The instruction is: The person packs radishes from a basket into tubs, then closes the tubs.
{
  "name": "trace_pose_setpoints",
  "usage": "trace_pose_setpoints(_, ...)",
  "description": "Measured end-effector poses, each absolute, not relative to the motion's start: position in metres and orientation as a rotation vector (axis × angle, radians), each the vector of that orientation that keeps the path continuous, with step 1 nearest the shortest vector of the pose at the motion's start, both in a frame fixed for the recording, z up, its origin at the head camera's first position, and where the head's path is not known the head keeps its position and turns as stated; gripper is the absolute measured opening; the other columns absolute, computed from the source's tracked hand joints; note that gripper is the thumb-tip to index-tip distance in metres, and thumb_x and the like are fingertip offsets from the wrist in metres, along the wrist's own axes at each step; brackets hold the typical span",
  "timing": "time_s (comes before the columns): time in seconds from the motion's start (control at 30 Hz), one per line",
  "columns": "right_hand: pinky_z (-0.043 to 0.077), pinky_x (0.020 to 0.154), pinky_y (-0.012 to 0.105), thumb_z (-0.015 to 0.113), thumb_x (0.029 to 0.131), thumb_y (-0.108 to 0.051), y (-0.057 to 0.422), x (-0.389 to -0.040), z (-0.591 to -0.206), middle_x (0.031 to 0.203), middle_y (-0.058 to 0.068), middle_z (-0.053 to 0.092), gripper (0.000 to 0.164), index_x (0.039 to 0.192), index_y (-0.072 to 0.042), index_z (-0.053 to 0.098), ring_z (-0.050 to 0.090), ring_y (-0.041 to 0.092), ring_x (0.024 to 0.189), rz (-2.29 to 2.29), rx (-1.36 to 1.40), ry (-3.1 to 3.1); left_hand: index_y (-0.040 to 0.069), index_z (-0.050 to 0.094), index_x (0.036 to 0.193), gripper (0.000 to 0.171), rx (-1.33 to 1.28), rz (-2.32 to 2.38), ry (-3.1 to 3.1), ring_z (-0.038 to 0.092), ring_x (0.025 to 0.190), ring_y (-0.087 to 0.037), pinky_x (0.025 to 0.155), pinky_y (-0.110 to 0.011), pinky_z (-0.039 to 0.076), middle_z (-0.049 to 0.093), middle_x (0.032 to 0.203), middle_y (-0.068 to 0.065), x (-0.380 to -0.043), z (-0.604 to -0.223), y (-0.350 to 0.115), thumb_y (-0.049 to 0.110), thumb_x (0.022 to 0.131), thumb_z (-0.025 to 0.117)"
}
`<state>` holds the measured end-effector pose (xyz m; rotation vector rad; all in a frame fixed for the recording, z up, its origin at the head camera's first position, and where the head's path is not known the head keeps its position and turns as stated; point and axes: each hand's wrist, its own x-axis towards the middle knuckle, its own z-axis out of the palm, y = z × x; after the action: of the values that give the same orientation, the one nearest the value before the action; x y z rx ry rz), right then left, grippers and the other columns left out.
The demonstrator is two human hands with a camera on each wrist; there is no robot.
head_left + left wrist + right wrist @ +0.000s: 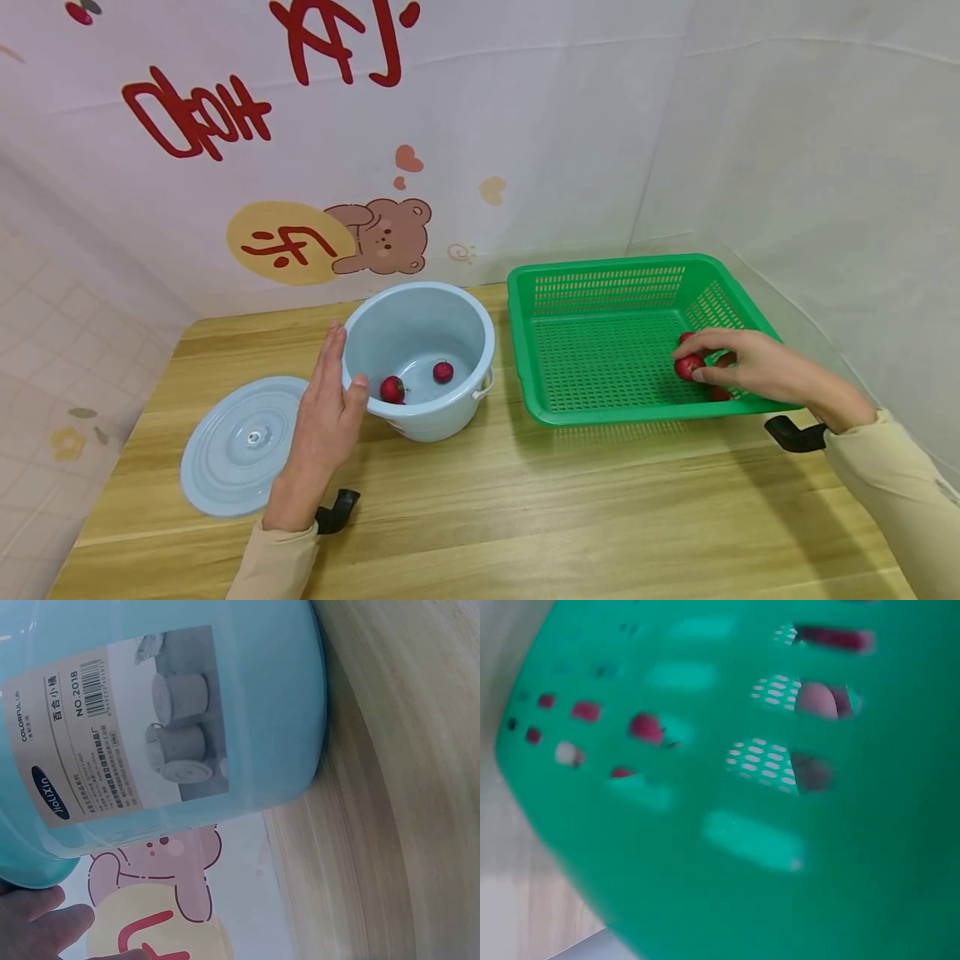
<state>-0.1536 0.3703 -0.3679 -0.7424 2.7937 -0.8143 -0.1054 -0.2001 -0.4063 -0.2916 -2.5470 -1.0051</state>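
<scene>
My right hand (738,362) reaches over the near right side of the green basket (600,408) and pinches a small round red fruit (688,367) between thumb and fingers. Two more red fruits lie by that hand, one behind (686,337) and one below (718,393), both partly covered. In the right wrist view, bits of red show through slots in the basket wall (705,885). Fingers straight, my left hand (326,417) is at the left rim of the light blue bucket (431,425). Inside it lie two red fruits, one at the near left (392,389) and one farther right (443,372).
A round light blue lid (225,467) lies on the wooden table (525,517), left of the bucket and partly behind my left forearm. A white handle (486,385) hangs at the bucket's right side. Behind the table hangs a printed cloth (562,150).
</scene>
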Motion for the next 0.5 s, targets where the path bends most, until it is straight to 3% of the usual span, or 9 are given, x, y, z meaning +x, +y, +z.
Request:
trace_pose_setpoints(0.17, 0.054, 0.075, 0.024, 0.073, 0.097, -0.010, 0.366, -0.146, -0.361, 0.126, -0.005, 0.066, 0.033, 0.125, -0.026, 0.071, 0.056, 0.004, 0.099, -0.905, -0.794, 2.800, 0.005, 0.021, 0.165, 0.066, -0.292, -1.003, -2.551, 0.024, 0.155, -0.034, 0.115, -0.065, 0.033, 0.015, 0.173, -0.004, -0.105, -0.405, -0.200, 0.033, 0.109, 0.044)
trace_pose_setpoints(0.4, 0.051, 0.065, 0.027, 0.067, 0.101, -0.009, 0.357, -0.135, -0.351, 0.118, -0.003, 0.065, 0.035, 0.134, -0.020, 0.066, 0.062, 0.018, 0.068, -1.093, -0.715, 2.728, 0.004, 0.022, 0.164, 0.067, -0.307, -0.985, -2.547, 0.023, 0.156, -0.032, 0.115, -0.064, 0.033, 0.016, 0.173, -0.004, -0.103, -0.404, -0.200, 0.035, 0.110, 0.045)
trace_pose_setpoints(0.5, 0.052, 0.062, 0.029, 0.066, 0.101, -0.007, 0.352, -0.131, -0.348, 0.113, -0.001, 0.065, 0.035, 0.134, -0.020, 0.065, 0.062, 0.019, 0.062, -1.160, -0.675, 2.727, 0.005, 0.021, 0.165, 0.067, -0.307, -0.969, -2.551, 0.023, 0.156, -0.032, 0.115, -0.064, 0.033, 0.016, 0.173, -0.004, -0.103, -0.405, -0.200, 0.037, 0.110, 0.044)
